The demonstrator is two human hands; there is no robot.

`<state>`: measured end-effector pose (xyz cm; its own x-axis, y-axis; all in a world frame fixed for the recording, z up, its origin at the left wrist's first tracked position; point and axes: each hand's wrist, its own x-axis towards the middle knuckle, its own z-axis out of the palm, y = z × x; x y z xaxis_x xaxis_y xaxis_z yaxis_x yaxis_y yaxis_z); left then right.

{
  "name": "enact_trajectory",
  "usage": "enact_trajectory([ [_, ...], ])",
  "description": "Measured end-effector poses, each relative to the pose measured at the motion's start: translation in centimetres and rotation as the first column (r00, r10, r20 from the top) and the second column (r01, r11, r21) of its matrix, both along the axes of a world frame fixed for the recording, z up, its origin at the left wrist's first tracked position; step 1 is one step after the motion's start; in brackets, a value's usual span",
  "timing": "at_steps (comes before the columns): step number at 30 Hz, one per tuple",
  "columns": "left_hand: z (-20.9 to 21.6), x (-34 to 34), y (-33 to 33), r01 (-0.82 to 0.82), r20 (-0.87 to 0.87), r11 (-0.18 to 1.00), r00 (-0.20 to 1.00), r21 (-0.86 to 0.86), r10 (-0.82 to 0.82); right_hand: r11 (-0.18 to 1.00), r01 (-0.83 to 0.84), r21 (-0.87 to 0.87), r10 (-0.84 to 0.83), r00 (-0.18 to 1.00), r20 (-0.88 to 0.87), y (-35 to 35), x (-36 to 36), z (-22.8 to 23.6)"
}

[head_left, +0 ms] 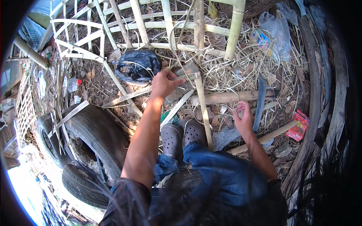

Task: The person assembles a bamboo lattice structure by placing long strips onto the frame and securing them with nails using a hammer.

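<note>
My left hand (164, 83) is closed on a flat bamboo strip (130, 96), which runs through its fingers from the lower left toward the right. The strip's far end meets the top of a second, upright bamboo strip (204, 109) that reaches down beside my shoes. Off to the right, my right hand (243, 116) hovers with its fingers curled in; whatever thin thing may be between them is too small to make out. Just beyond it lies a long dark blade (259, 102), apart from the hand. A wooden pole (222, 97) rests on the ground between my hands.
A bamboo lattice frame (169, 24) stands across the far side. Beyond my left hand sits a black plastic bag (138, 64). Old tires (100, 132) are piled at left. Shavings (226, 71), a clear plastic bag (277, 34) and a red packet (298, 125) litter the right.
</note>
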<state>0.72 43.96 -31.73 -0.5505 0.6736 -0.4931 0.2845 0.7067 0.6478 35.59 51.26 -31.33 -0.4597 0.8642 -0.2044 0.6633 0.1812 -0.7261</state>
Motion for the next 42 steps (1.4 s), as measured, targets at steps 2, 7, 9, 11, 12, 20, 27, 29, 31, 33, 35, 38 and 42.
enact_trajectory([
  [2,0.1,0.3,0.4,0.004,0.008,1.000,1.000,0.001,-0.004,1.000,0.010,-0.003,-0.010,1.000,-0.024,0.3,1.2,-0.3],
  [7,0.7,0.0,-0.1,0.006,0.011,1.000,1.000,0.001,-0.006,0.997,-0.076,0.023,0.077,0.997,-0.011,-0.1,-0.8,-0.1],
  [9,1.3,-0.4,-0.7,0.036,-0.077,0.999,0.996,0.027,-0.034,0.991,-0.134,0.023,0.135,0.987,-0.089,-0.5,-2.5,0.0],
  [11,1.6,0.8,-1.0,0.098,-0.323,0.994,0.943,0.042,-0.079,0.990,-0.143,0.009,0.143,0.987,-0.075,-0.7,-2.4,0.3],
  [12,2.0,1.7,-1.1,0.113,-0.481,0.989,0.875,0.097,-0.053,0.991,-0.137,-0.001,0.137,0.990,-0.047,-0.8,-2.0,0.2],
  [20,3.0,7.3,-9.3,0.078,-0.548,0.931,0.825,0.356,0.140,0.996,-0.076,-0.039,0.078,0.996,0.052,-1.1,-0.4,-0.2],
  [27,-2.8,3.7,-17.6,-0.403,-0.355,0.888,0.815,0.222,0.459,0.989,-0.147,0.019,0.145,0.987,0.071,-1.0,-0.9,0.1],
  [29,-2.9,2.5,-17.9,-0.367,-0.408,0.923,0.830,0.113,0.380,0.988,-0.150,0.025,0.147,0.986,0.082,-1.0,-0.8,0.3],
  [31,-2.6,1.8,-17.4,-0.358,-0.430,0.932,0.835,0.051,0.344,0.989,-0.149,0.014,0.146,0.981,0.125,-1.0,-0.7,0.4],
  [33,-3.4,1.0,-17.6,-0.340,-0.460,0.940,0.838,-0.017,0.294,0.986,-0.167,0.016,0.164,0.979,0.125,-1.0,-0.8,0.4],
  [35,-3.9,0.1,-17.6,-0.314,-0.496,0.949,0.824,0.001,0.273,0.983,-0.184,0.019,0.180,0.975,0.130,-1.0,-1.0,0.5],
  [38,-4.2,-0.7,-16.8,-0.280,-0.570,0.960,0.792,-0.021,0.218,0.983,-0.182,0.009,0.179,0.974,0.141,-0.9,-1.3,0.8],
  [42,-4.4,-1.1,-15.7,-0.246,-0.597,0.967,0.786,-0.068,0.158,0.981,-0.193,0.010,0.190,0.973,0.129,-0.6,-1.0,0.8],
])
